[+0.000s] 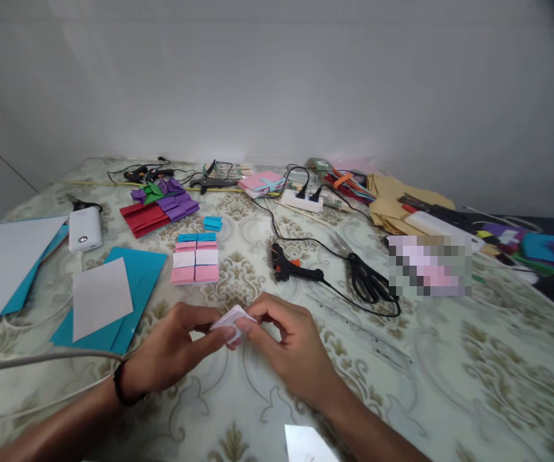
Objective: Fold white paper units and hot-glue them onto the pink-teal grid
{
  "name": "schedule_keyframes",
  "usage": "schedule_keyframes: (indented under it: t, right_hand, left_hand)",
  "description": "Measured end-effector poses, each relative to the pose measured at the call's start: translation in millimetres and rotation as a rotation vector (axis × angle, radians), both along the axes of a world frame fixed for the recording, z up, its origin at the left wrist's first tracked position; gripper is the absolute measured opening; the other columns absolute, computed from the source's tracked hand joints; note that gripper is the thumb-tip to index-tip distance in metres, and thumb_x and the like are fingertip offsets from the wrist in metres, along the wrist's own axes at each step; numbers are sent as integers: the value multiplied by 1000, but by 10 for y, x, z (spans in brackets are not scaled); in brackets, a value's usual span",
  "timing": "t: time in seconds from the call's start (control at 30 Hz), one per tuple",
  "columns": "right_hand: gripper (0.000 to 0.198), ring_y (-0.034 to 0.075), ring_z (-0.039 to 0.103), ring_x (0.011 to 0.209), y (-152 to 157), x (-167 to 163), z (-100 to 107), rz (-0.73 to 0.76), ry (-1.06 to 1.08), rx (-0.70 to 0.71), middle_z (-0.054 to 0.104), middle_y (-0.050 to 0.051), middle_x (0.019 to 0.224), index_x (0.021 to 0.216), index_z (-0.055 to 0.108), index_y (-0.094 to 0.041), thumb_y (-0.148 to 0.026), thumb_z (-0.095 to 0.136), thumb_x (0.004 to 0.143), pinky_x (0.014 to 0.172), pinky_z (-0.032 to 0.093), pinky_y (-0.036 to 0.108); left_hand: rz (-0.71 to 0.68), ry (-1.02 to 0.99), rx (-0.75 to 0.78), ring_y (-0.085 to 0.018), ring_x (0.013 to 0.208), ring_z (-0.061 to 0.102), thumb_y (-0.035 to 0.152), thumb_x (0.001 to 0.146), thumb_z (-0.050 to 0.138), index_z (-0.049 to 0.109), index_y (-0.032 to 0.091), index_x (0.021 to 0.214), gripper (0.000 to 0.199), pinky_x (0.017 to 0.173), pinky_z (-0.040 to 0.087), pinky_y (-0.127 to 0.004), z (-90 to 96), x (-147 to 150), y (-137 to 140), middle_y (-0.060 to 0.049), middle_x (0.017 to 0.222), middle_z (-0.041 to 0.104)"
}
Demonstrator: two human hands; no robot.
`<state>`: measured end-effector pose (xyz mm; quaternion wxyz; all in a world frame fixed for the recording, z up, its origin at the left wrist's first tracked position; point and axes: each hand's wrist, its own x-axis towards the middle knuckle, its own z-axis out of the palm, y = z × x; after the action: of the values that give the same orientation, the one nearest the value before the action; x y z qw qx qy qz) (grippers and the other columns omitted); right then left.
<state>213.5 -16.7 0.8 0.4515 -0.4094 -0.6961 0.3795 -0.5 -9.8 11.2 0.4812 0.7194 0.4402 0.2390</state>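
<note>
Between my hands, above the patterned tablecloth, is a small folded piece of white paper (232, 317). My left hand (175, 343) pinches its left side, thumb on top. On the other side, my right hand (289, 340) grips the paper with thumb and fingers, the two thumbs almost meeting. The fingertips behind the paper are partly hidden. Just beyond my hands lie folded pink, white and blue paper strips (195, 273) in neat rows, with a small blue folded piece (212, 223) behind them.
A glue gun (286, 263), black-handled scissors (366, 279) and a clear ruler (363, 333) lie to the right. Blue sheets (146, 273), a white sheet (101, 298) and a power bank (85, 229) are left. A power strip (302, 200) with cords sits behind.
</note>
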Motion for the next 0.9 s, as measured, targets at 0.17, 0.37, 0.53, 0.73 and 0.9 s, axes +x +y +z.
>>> schedule_keyframes:
  t: [0.17, 0.37, 0.53, 0.73, 0.9]
  right_hand:
    - [25, 13, 61, 67, -16, 8, 22, 69, 48, 66, 67, -1, 72, 75, 68, -20, -21, 65, 99, 66, 45, 26]
    - [25, 15, 57, 67, -9, -9, 44, 98, -1, -100, 62, -1, 72, 76, 64, -21, -30, 64, 99, 61, 42, 26]
    - [35, 14, 52, 63, 29, 6, 10, 132, 91, -299, 58, -2, 66, 76, 65, -19, -44, 62, 101, 59, 38, 27]
    - [41, 14, 47, 62, 84, -14, -40, 156, 72, -375, 50, -4, 64, 70, 51, -21, -49, 62, 98, 59, 36, 27]
    - [42, 13, 46, 61, 114, -63, -139, 117, 87, -349, 48, -4, 62, 68, 47, -22, -50, 64, 95, 59, 36, 27]
  left_hand:
    - [-16, 24, 20, -13, 66, 63, 47, 103, 61, 81, 17, 80, 43, 64, 43, -23, -46, -31, -18, -1, 71, 76]
    - [-43, 30, 34, -15, 65, 66, 46, 101, 65, 80, 16, 75, 42, 66, 46, -24, -47, -12, -22, -2, 68, 76]
    - [-37, -6, 53, -15, 67, 67, 44, 106, 55, 78, 16, 74, 48, 68, 47, -24, -21, 39, -14, -3, 71, 76]
    - [9, -25, 42, -16, 64, 70, 44, 106, 54, 74, 16, 70, 49, 64, 49, -23, -52, 18, 27, -4, 68, 77]
    - [60, -120, -52, -15, 55, 70, 50, 102, 60, 73, 15, 74, 47, 59, 48, -23, -223, 10, 101, -5, 64, 78]
